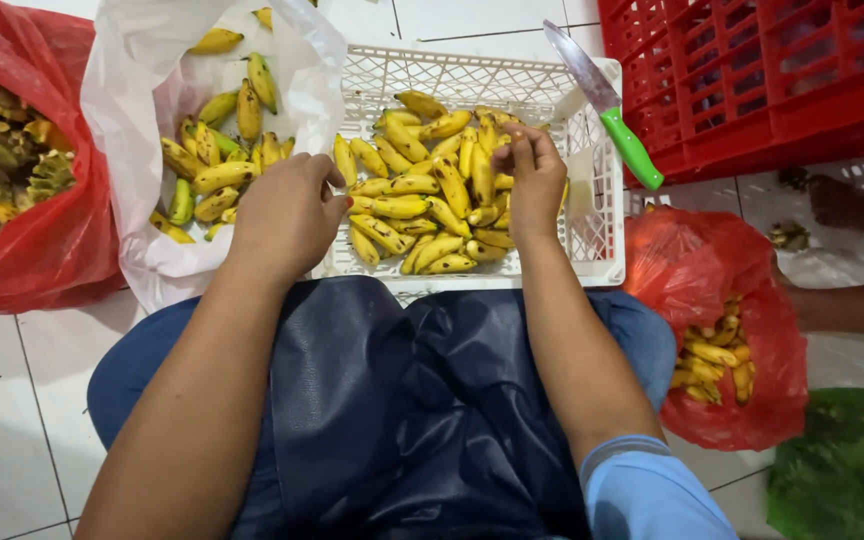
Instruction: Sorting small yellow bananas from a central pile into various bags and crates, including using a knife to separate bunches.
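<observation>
While my left hand curls loosely at the white basket's nine o'clock rim, holding nothing, my right hand pinches a small banana toward two o'clock among the pile.

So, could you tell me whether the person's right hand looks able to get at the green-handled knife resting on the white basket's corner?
Probably yes. The right hand is over the bananas in the white basket, and the knife lies exposed on the far right rim with nothing between them.
</observation>
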